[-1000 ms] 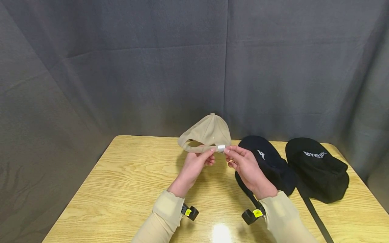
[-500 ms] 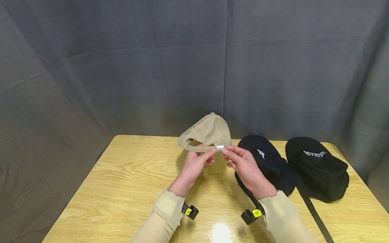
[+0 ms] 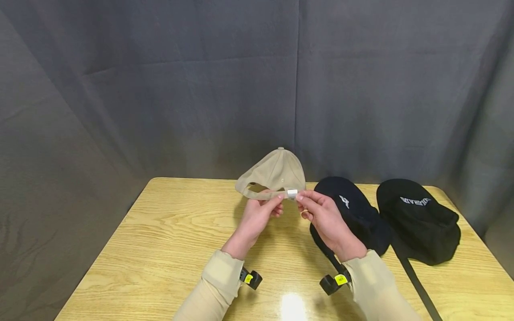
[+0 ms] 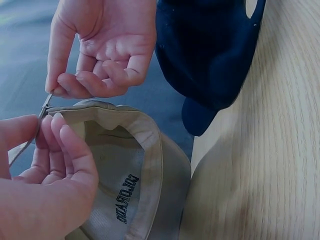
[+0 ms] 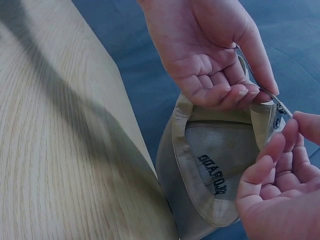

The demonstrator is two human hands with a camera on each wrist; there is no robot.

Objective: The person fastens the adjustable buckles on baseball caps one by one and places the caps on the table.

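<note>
A beige cap (image 3: pixel 279 171) is held up over the table in the head view, its back opening facing me. My left hand (image 3: pixel 254 220) pinches the cap's back strap (image 3: pixel 261 195) between thumb and fingers. On the strap's right part sits a shiny metal buckle (image 3: pixel 292 193). Just right of it, my right hand (image 3: pixel 327 220) pinches the strap by the buckle's edge. From the right wrist, the buckle (image 5: pixel 281 111) shows between both hands' fingertips. Dark lettering (image 4: pixel 127 200) is visible inside the crown in the left wrist view.
Two dark caps lie on the wooden table (image 3: pixel 168 240) at the right: a navy cap (image 3: pixel 357 214) with a white emblem, partly behind my right hand, and a black cap (image 3: pixel 421 223) with white lettering. A black strap (image 3: pixel 419 290) trails forward. A grey curtain (image 3: pixel 217 111) hangs behind.
The buckle first shifted slightly left against my left thumb, then back right, so a bit of strap shows between them again. Both hands keep their pinch; the dark caps stay put.
</note>
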